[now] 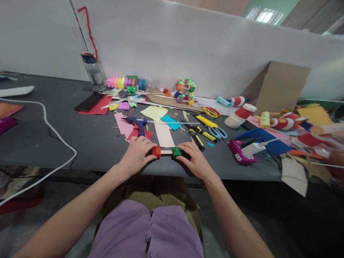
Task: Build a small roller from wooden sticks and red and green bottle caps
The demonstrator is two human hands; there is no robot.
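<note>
My left hand (pixel 138 153) pinches a red bottle cap-like piece (pixel 156 152) between thumb and fingers. A similar green piece (pixel 176 152) sits in the pinch of my right hand (pixel 194 157). Between the two pieces runs a pale thin stick or pair of sticks (pixel 166 152), level and close to the table's front edge. Just beyond my left hand lies a blue glue gun (pixel 138 123) with an orange trigger. Past my right hand are yellow-and-black pliers (pixel 196 136). A cream paper strip (pixel 164 134) lies straight behind the stick.
Scissors with light blue handles (pixel 219 132) and a yellow cutter (pixel 206 121) lie right of centre. A purple power socket (pixel 240 152) with a white plug is on the right. Behind stand a red-and-white cup (pixel 240 115), a bottle (pixel 93 71) and a small wheeled model (pixel 185 92).
</note>
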